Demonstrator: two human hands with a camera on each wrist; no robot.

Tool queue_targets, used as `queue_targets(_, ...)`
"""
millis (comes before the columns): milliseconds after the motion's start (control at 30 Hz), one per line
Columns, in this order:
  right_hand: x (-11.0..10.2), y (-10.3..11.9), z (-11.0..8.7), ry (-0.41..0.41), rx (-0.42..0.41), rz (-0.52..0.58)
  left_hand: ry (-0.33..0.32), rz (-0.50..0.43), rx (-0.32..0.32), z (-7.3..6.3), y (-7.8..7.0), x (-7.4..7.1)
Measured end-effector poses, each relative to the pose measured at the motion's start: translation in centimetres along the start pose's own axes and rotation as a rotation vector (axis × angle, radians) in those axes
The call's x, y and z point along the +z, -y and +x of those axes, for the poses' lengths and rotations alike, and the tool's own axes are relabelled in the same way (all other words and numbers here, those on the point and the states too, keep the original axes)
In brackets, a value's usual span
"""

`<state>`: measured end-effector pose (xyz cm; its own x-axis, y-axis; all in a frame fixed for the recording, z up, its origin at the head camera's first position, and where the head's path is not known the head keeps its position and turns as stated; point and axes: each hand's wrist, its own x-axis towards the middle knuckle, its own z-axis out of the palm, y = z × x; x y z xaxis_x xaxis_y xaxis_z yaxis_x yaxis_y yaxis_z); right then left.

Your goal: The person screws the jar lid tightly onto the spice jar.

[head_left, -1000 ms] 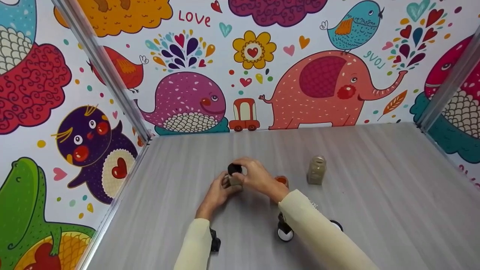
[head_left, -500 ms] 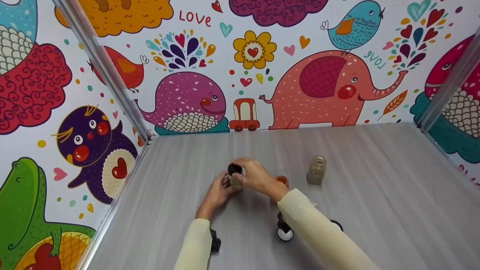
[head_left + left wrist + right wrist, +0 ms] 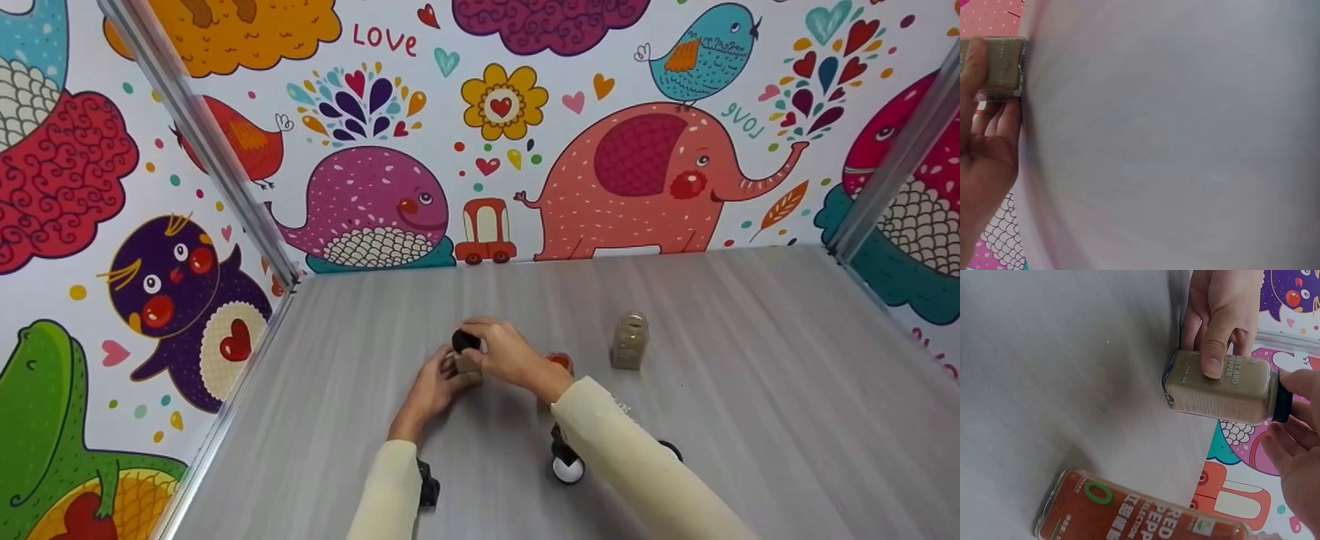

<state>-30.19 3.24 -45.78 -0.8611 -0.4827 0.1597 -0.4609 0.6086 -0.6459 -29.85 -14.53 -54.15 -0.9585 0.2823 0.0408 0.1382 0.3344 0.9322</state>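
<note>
A glass jar of beige powder labelled salt and pepper (image 3: 1224, 394) stands upright on the table. My left hand (image 3: 429, 386) grips its body, the thumb lying along the label in the right wrist view. On the jar's mouth sits a black lid (image 3: 464, 342), which my right hand (image 3: 511, 356) pinches between thumb and fingers. Just right of that hand, partly covered by the right forearm in the head view, is a jar of red pepper (image 3: 1140, 509). The left wrist view catches only the jar's lower part (image 3: 1005, 64) and the left hand's fingers.
Another jar of beige powder (image 3: 629, 341) stands uncapped to the right. A black-rimmed lid with a white inside (image 3: 568, 471) lies by the right forearm. A second round rim (image 3: 670, 450) is mostly hidden behind that sleeve. A patterned wall (image 3: 495, 172) bounds the table's back.
The head view has shifted very slightly. Both hands keep the same hold on the jar and its lid, with no clear movement.
</note>
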Motion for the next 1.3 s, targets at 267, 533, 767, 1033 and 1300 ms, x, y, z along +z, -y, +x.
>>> queue_targets(267, -0.1, 0.4, 0.0, -0.019, -0.008, -0.036, -0.013, -0.009, 0.0, -0.2, -0.1, 0.1)
queue_targets(533, 0.4, 0.8, -0.1, -0.072, 0.028, -0.048, -0.008, -0.009, 0.006, -0.3, -0.5, 0.1)
queue_targets(767, 0.7, 1.1, -0.3, -0.119, 0.066, -0.034, -0.023, 0.026, 0.016, -0.1, -0.2, 0.2)
queue_targets(1033, 1.5, 1.3, -0.5, -0.182, 0.107, -0.008, -0.037, 0.044, 0.033, -0.3, -0.4, 0.4)
queue_targets(1300, 1.5, 1.4, -0.5, -0.195, 0.118, -0.003, -0.063, 0.087, 0.009, -0.2, -0.3, 0.2)
